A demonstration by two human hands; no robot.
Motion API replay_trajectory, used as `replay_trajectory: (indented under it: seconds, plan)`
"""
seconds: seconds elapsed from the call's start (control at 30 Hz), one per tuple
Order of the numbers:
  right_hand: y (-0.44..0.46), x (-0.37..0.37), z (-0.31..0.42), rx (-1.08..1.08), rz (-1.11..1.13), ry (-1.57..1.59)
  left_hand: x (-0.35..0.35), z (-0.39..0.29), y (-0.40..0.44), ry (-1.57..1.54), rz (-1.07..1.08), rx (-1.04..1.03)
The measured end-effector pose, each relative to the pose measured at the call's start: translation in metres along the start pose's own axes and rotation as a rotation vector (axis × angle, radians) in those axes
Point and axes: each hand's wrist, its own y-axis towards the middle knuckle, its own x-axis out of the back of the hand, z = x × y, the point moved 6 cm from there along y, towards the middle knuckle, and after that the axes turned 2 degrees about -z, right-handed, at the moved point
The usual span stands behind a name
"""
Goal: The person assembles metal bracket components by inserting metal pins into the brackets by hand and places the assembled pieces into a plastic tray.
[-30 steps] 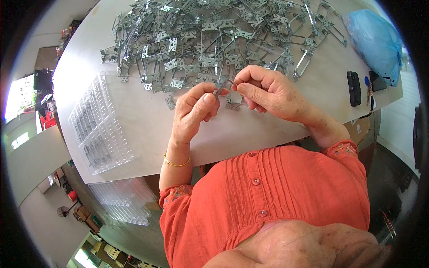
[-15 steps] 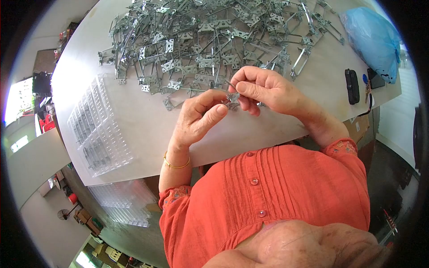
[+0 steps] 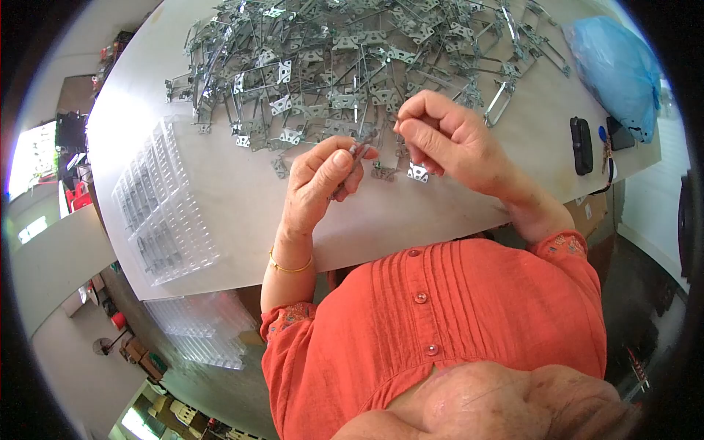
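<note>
My left hand (image 3: 317, 183) is closed on a small grey metal bracket (image 3: 357, 155), which pokes out between thumb and fingertips. To its right, my right hand (image 3: 458, 150) is raised with thumb and fingers pinched together; whatever they hold, if anything, is hidden. Just below the right fingers lies a bright plate with holes (image 3: 418, 173). Another bracket (image 3: 383, 172) rests on the table between the two hands. Beyond both hands spreads a large tangled pile of metal brackets with rods (image 3: 323, 73).
Clear plastic blister trays (image 3: 165, 209) lie on the table (image 3: 249, 220) at the left, with more trays (image 3: 205, 334) below its edge. At the right are a blue plastic bag (image 3: 614, 77), a black case (image 3: 580, 147) and keys (image 3: 607, 147).
My hands have moved apart: the right has lifted up and to the right, while the left has drawn slightly left with the bracket. The thin rod-like piece at the right fingertips no longer shows.
</note>
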Motion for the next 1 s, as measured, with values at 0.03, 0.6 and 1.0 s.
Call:
replay_trajectory:
  seconds: [0.03,0.6,1.0]
  plan:
    - [-0.001,-0.005,-0.001,-0.005,0.014,-0.007,0.001,-0.001,0.001,-0.029,-0.026,-0.017]
    - [-0.006,-0.021,-0.011,-0.202,0.153,0.122,-0.005,-0.010,-0.003,0.484,-0.047,-0.148]
    - [-0.011,-0.025,0.006,-0.119,0.262,0.143,-0.016,-0.030,-0.011,0.537,-0.076,-0.440]
